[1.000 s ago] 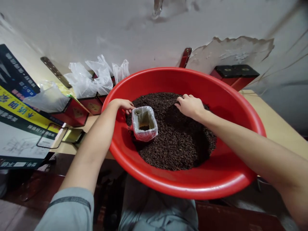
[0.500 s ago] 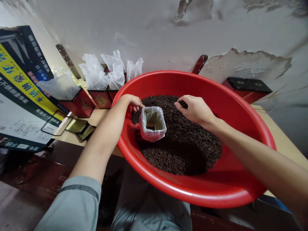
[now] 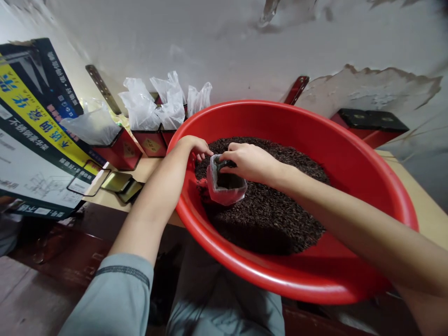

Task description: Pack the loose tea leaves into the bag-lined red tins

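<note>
A wide red basin (image 3: pixel 297 282) holds a heap of dark, dry, leaf-like bits (image 3: pixel 294 214). On the heap's left part stands a small container lined with a clear plastic bag (image 3: pixel 227 196), its mouth facing up. My right hand (image 3: pixel 245 161) is over the mouth, thumb and fingers pinched together at the opening; a dark clump shows between them. My left hand (image 3: pixel 200 148) is at the basin's left side, by the container's back left corner, with fingers curled and nothing plainly in them; whether it touches the bag is unclear.
Left of the basin stand red tins (image 3: pixel 128 151) with plastic bags (image 3: pixel 138 105) sticking out. Gold lids (image 3: pixel 119 183) and a wire frame lie nearer, beside a large printed carton (image 3: pixel 38 135). Black-topped red tins (image 3: pixel 371 120) stand behind right, near the peeling wall (image 3: pixel 224 42).
My right hand has moved left from above the heap to the container's mouth. My left hand has stayed beside the container. The view has shifted slightly.
</note>
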`<state>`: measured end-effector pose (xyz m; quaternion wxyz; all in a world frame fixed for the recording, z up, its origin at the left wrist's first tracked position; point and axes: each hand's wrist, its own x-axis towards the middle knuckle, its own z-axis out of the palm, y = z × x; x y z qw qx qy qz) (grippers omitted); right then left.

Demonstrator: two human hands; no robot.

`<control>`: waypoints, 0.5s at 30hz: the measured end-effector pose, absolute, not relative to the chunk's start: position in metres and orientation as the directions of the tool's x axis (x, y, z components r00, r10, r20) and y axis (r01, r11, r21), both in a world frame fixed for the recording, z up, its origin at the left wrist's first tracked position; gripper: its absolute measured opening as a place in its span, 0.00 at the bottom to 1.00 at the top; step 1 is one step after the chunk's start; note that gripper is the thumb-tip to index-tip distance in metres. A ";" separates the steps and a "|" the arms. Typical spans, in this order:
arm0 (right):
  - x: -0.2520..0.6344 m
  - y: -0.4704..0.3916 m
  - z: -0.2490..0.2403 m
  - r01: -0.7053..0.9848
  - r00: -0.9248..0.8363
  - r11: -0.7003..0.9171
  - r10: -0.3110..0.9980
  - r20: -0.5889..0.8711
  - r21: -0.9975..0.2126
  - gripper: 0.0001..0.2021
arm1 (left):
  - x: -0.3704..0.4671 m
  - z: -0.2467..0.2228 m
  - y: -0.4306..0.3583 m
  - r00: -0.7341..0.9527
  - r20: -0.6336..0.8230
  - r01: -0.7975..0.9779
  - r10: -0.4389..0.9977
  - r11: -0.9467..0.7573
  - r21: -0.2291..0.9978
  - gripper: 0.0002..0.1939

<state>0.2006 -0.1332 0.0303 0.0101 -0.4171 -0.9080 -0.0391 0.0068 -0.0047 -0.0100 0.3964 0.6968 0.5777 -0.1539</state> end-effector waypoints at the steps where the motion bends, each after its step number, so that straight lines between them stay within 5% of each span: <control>1: 0.200 -0.133 0.030 0.757 -0.653 0.650 0.756 0.048 0.062 0.17 | 0.007 -0.009 -0.005 0.280 -0.677 0.928 0.681 -0.010 0.373 0.27; 15: 0.196 -0.126 0.007 0.650 -0.687 0.744 0.663 0.298 -0.156 0.14 | 0.007 -0.011 -0.002 0.303 -0.680 0.925 0.668 -0.035 0.377 0.27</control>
